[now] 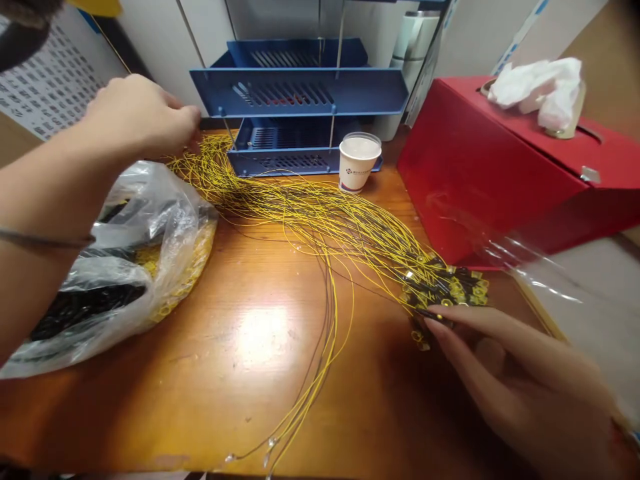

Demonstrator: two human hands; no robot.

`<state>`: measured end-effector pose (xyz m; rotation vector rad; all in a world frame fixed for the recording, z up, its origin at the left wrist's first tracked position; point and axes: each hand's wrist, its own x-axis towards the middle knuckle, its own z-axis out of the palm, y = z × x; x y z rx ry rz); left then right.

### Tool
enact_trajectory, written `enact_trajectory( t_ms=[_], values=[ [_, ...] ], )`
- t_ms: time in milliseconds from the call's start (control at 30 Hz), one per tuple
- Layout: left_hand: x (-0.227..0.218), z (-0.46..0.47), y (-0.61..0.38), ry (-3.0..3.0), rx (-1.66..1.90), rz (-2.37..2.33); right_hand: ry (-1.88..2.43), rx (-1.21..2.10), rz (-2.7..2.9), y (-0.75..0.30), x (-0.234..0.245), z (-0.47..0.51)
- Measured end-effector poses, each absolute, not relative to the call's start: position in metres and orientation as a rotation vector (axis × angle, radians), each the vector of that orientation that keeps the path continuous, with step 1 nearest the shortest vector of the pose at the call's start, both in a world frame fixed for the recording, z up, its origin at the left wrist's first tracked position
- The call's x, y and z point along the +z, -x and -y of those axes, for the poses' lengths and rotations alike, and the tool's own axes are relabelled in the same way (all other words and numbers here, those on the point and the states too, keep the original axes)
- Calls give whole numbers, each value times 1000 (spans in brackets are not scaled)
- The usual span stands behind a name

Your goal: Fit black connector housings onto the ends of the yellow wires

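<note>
A long bundle of thin yellow and dark wires (300, 200) stretches across the wooden table. Its right end is a cluster of black sleeves with clear and yellowish ring-like tips (450, 283). My right hand (520, 380) pinches a black-sleeved wire end (434, 315) between thumb and finger, at the near side of that cluster. My left hand (143, 113) is at the far left, over the bundle's other end, with its fingers curled in; whatever they hold is hidden. Beneath my left forearm lies an open clear plastic bag (175, 233) with black and yellow pieces inside.
Several wires (327, 333) trail toward the table's front edge. Behind the bundle stand a blue tiered tray (300, 90) and a paper cup (357, 163). A red box (450, 153) with crumpled tissue (540, 87) on top is at the right. A light mug (415, 37) is at the back.
</note>
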<state>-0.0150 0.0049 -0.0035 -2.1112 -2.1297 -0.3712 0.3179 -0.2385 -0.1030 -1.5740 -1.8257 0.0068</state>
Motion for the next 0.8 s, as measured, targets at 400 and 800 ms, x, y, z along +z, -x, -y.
enact_trajectory(
  t_ms=[400, 800],
  values=[
    [-100, 143, -96, 3149, -957, 1122, 1149, 168, 2012, -295, -88, 174],
    [-132, 127, -78, 3138, -1270, 953, 1007, 206, 2024, -277, -126, 174]
  ],
)
